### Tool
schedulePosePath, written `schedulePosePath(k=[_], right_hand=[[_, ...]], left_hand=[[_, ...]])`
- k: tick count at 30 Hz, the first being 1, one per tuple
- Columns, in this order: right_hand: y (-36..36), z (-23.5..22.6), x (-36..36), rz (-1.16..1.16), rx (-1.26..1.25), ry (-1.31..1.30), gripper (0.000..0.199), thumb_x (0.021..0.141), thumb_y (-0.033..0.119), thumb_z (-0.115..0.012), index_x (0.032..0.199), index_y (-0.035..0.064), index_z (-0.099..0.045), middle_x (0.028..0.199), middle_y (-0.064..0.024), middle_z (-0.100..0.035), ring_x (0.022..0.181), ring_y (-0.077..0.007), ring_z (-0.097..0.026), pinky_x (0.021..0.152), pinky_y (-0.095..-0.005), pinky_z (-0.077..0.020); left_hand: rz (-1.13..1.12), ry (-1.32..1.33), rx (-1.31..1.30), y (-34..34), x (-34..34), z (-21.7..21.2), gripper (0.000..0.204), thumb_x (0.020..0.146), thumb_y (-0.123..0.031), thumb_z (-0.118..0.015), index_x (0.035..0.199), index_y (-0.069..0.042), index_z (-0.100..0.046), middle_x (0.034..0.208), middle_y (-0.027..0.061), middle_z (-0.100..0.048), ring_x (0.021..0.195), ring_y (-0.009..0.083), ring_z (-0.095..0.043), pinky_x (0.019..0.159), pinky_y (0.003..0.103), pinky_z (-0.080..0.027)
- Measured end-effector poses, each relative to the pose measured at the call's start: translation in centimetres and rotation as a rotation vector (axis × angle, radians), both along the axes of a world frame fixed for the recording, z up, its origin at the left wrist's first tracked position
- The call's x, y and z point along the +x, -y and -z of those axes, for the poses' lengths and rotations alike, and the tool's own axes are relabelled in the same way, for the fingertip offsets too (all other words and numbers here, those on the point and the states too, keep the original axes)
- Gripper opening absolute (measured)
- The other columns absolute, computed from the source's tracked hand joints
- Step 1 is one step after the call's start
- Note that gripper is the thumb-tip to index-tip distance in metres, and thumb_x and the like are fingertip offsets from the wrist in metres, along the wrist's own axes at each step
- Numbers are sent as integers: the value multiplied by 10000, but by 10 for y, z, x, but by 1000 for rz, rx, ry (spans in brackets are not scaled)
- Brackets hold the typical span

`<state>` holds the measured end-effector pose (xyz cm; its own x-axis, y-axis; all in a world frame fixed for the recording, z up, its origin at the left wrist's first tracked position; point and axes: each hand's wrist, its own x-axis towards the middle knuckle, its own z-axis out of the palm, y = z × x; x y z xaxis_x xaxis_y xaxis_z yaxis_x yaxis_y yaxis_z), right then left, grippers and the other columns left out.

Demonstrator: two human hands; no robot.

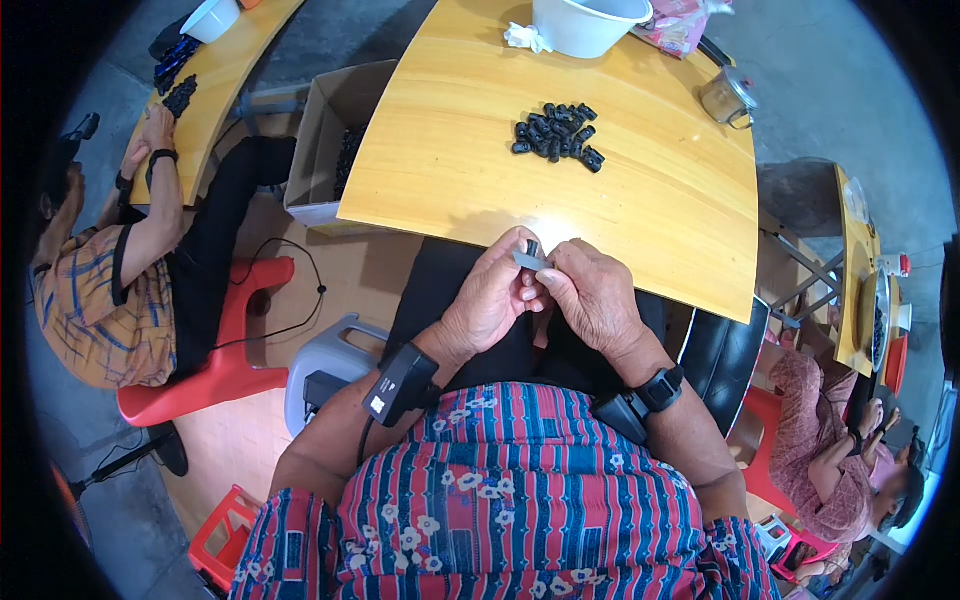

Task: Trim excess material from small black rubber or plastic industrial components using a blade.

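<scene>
My left hand point(492, 295) and my right hand point(592, 295) meet just in front of the near edge of a yellow wooden table point(460, 170). Between their fingertips they pinch a small grey flat piece with a small black part point(531, 254) on it. A heap of several small black parts point(558, 133) lies on the table beyond my hands. Each of my wrists carries a black strapped device.
A white bowl point(585, 22), a crumpled white scrap point(526, 38), a pink packet point(678, 25) and a glass jar point(728, 98) stand at the table's far side. An open cardboard box point(325, 130) sits left. A person on a red chair point(215, 375) works left; another sits lower right.
</scene>
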<state>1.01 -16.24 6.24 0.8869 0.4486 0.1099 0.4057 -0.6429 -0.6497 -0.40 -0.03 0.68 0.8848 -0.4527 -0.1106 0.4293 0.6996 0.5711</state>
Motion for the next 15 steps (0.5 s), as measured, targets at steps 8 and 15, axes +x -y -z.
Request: schedulePosePath(k=[8, 15], right_hand=[[1, 4, 1, 6, -24, 30, 310, 912, 377, -543, 843, 75, -566, 777, -133, -577, 711, -356, -598, 629, -431, -487], [1, 5, 2, 6, -55, 22, 312, 922, 382, -527, 851, 81, -567, 769, -130, -570, 710, -353, -599, 629, -431, -488]], left_hand=[[14, 30, -20, 0, 1, -1, 280, 954, -384, -497, 986, -108, -462, 872, -16, -447, 794, 90, -425, 697, 266, -386], [14, 10, -32, 0, 1, 0, 264, 958, -365, -494, 1000, -106, -467, 880, -14, -457, 792, 89, -419, 701, 268, -381]])
